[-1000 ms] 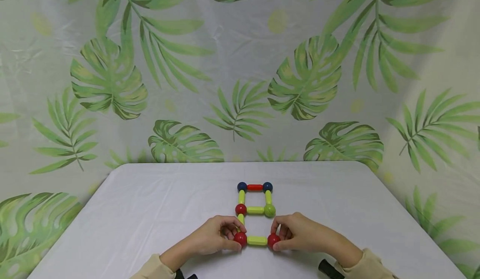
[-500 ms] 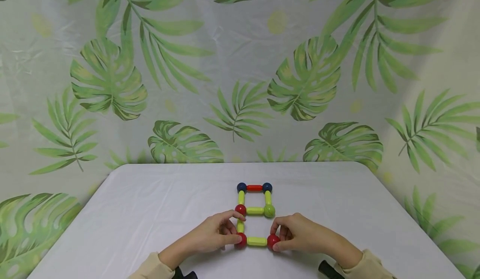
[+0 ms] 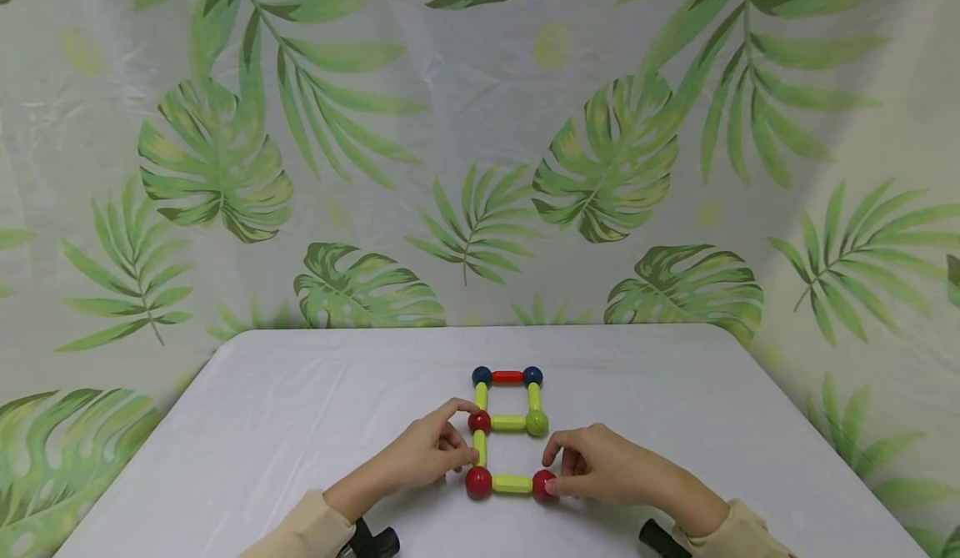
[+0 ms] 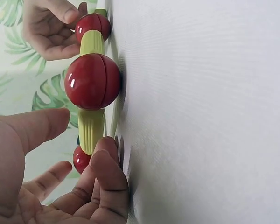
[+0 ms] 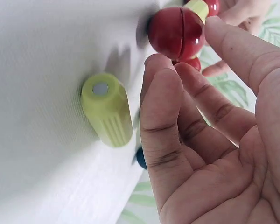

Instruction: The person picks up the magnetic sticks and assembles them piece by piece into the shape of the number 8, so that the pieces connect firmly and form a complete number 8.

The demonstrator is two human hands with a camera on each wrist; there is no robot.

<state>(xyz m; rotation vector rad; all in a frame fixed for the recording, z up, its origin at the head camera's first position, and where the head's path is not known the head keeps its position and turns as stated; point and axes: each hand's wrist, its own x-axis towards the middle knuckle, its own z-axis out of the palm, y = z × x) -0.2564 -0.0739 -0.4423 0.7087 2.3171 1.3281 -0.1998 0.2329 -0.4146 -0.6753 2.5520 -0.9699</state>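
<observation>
A flat figure of balls and yellow-green rods lies on the table. My left hand (image 3: 420, 451) is at its left side; its index fingertip reaches the middle red ball (image 3: 479, 422), and its thumb is beside the lower-left rod (image 3: 480, 448). In the left wrist view the thumb stands apart from the rod and the other fingers are bent. The front-left red ball (image 3: 478, 483) is free of fingers. My right hand (image 3: 607, 464) holds the front-right red ball (image 3: 543, 485) lightly between thumb and fingers. Another yellow-green rod (image 5: 111, 116), its metal end showing, is near the right fingers.
Two dark blue balls joined by a red rod (image 3: 507, 377) form the figure's far side. A green ball (image 3: 537, 423) marks its right middle corner. The white table (image 3: 337, 391) ends at a leaf-patterned cloth (image 3: 480, 124).
My left hand has let go of the front-left red ball and moved away from me along the rod to the middle red ball. The right hand stays at the front-right red ball.
</observation>
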